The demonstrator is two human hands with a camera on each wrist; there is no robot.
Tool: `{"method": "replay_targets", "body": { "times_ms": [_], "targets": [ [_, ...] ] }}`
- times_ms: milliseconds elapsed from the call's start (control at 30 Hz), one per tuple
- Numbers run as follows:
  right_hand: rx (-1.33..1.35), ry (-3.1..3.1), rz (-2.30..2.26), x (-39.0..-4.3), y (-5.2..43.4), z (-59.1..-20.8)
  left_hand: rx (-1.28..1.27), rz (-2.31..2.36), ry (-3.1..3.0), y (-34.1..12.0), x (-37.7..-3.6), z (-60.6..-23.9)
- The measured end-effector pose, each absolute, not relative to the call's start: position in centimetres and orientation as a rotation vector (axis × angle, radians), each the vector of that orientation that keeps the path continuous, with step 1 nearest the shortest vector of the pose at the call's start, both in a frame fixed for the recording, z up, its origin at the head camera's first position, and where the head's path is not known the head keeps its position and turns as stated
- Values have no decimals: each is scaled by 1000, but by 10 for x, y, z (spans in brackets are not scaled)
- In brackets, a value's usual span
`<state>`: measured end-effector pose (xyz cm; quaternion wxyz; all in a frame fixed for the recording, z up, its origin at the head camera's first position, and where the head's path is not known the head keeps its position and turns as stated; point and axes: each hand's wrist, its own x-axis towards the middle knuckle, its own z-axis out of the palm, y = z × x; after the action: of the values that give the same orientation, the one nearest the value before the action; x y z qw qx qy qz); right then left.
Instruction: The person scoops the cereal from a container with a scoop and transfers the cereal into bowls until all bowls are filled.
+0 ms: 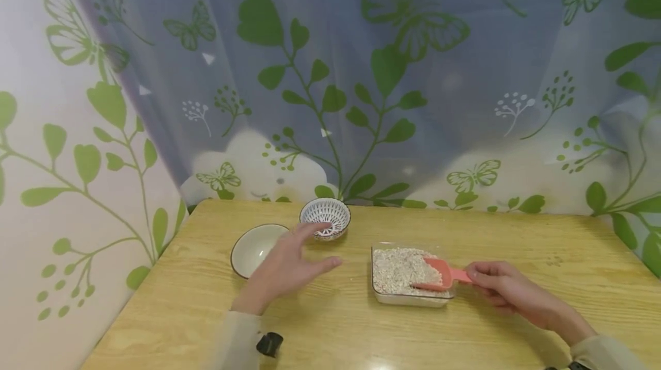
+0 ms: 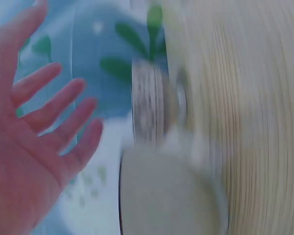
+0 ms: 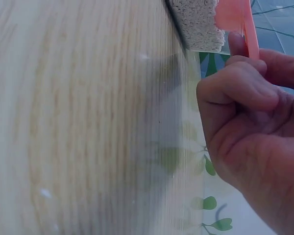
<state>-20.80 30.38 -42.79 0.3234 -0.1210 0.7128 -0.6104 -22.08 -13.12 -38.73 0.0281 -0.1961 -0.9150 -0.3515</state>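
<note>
My right hand [image 1: 508,289] pinches the handle of a pink scoop [image 1: 439,276], whose blade lies in the oats [image 1: 400,269]. The oats fill a rectangular glass container [image 1: 413,300] on the table. In the right wrist view the fingers [image 3: 240,81] curl around the end of the scoop handle. Over the table on the left, my left hand [image 1: 286,267] holds nothing, its fingers spread and thumb apart. It partly covers a plain cream bowl [image 1: 253,249] in the head view. Its fingertips overlap a small blue-and-white patterned bowl [image 1: 325,215] there; the left wrist view shows the palm beside both bowls, blurred.
The wooden table [image 1: 341,335] ends at the back against a blue curtain [image 1: 330,71] printed with green leaves and butterflies. A pale panel [image 1: 57,158] with similar leaves runs along the left side. A dark band [image 1: 270,345] sits by the left sleeve.
</note>
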Motion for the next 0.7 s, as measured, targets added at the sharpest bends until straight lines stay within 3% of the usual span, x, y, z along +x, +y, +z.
{"method": "replay_targets", "body": {
  "times_ms": [333, 700],
  "targets": [
    [-315, 1811, -1632, -206, 302, -430, -286, -739, -2939, -238, -233, -416],
    [-282, 1911, -1598, -204, 301, -431, -292, -1311, -3021, -258, -238, -432]
  ]
}}
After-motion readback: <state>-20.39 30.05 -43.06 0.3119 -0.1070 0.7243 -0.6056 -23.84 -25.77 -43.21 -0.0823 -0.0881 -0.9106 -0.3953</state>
